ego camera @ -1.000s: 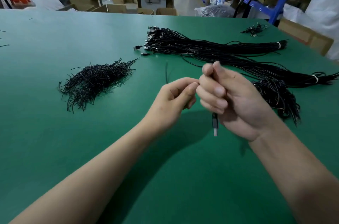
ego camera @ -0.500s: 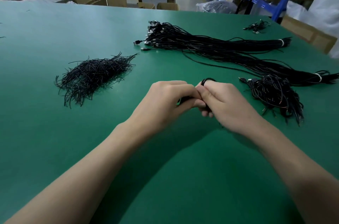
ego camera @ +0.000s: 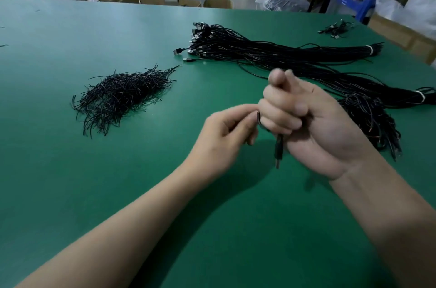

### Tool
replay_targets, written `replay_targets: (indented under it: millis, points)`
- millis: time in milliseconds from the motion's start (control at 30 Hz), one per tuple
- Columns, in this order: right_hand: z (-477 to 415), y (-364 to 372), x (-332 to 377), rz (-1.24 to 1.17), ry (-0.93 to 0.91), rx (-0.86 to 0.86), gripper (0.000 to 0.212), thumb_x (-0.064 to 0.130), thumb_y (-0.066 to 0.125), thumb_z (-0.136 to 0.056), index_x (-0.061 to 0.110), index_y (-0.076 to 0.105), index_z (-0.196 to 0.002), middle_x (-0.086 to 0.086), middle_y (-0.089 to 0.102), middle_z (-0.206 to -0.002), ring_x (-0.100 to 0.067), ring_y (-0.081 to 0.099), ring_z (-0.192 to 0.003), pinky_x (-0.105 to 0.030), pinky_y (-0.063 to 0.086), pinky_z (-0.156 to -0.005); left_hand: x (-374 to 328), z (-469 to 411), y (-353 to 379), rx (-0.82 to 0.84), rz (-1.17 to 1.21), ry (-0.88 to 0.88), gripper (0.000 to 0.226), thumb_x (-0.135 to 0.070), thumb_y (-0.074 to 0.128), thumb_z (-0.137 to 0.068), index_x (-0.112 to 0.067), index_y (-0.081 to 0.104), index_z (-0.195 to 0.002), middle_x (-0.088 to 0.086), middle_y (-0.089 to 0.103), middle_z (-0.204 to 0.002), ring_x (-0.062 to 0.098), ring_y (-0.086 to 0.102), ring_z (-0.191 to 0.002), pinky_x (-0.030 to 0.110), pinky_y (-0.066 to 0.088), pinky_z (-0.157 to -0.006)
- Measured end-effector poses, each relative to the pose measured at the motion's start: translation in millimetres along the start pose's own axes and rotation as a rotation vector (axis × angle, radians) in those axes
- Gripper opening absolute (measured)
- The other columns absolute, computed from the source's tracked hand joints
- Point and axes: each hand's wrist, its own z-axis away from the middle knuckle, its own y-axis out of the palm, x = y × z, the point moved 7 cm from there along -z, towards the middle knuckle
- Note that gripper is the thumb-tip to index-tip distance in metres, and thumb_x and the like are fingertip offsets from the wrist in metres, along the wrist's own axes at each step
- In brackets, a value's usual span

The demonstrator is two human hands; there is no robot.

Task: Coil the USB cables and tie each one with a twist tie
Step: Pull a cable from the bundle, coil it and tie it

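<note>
The green table (ego camera: 94, 193) fills most of the frame. At left centre lies a loose heap of black ties (ego camera: 122, 96), well apart from both hands.

At centre, the left hand (ego camera: 226, 136) comes in from the lower left, raised a little over the table. Its fingers are curled, and its forefinger and thumb reach right to a small dark loop just beside the right hand's knuckles. Blur hides whether they pinch that loop, a tie or nothing.

Just right of it, the right hand (ego camera: 306, 127) is palm towards the camera, fingers curled in a fist round the cable (ego camera: 259, 119). Only that loop shows at the fist's left edge. The plug (ego camera: 278, 150) hangs straight down below the fist, clear of the table.

Behind the hands, two long bundles (ego camera: 271, 51) of black cables run from upper centre towards the right edge, each bound with a white band near its right end, plugs fanned out at the left end. A tangled heap of cables (ego camera: 370, 120) lies at right centre, partly behind the right hand. A small cluster (ego camera: 336, 29) sits in the upper right, near the table's far edge.
</note>
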Motion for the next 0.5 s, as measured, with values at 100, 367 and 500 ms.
replay_targets:
  millis: [100, 367, 500]
  points:
    - [-8, -16, 8, 0.270, -0.126, -0.255, 0.025, 0.021, 0.036, -0.107, 0.010, 0.057, -0.100, 0.006, 0.056, -0.062, -0.009, 0.049, -0.055, -0.019, 0.044, -0.055, 2, 6, 12, 0.057, -0.248, 0.015, 0.029, -0.018, 0.048, -0.105, -0.010, 0.055, -0.079, 0.002, 0.052, -0.064, 0.020, 0.045, -0.061, 0.036, 0.040, -0.062]
    - [-2, -32, 3, 1.471, -0.038, -0.323, 0.025, 0.022, 0.047, -0.106, 0.013, 0.064, -0.089, 0.004, 0.070, -0.074, -0.012, 0.066, -0.066, -0.028, 0.053, -0.067, -13, 4, -2, 0.125, -0.641, 0.203, 0.019, -0.020, 0.056, -0.103, -0.010, 0.071, -0.099, 0.000, 0.068, -0.085, 0.018, 0.060, -0.071, 0.037, 0.050, -0.069]
    - [3, -37, -12, 1.446, 0.126, -0.231, 0.045, 0.034, 0.042, -0.107, 0.015, 0.051, -0.068, 0.013, 0.060, -0.057, -0.007, 0.045, -0.049, -0.026, 0.039, -0.050, -25, 3, -9, 0.132, -0.667, 0.310, 0.017, -0.024, 0.065, -0.099, -0.018, 0.076, -0.087, -0.003, 0.060, -0.075, 0.003, 0.044, -0.061, 0.019, 0.038, -0.063]
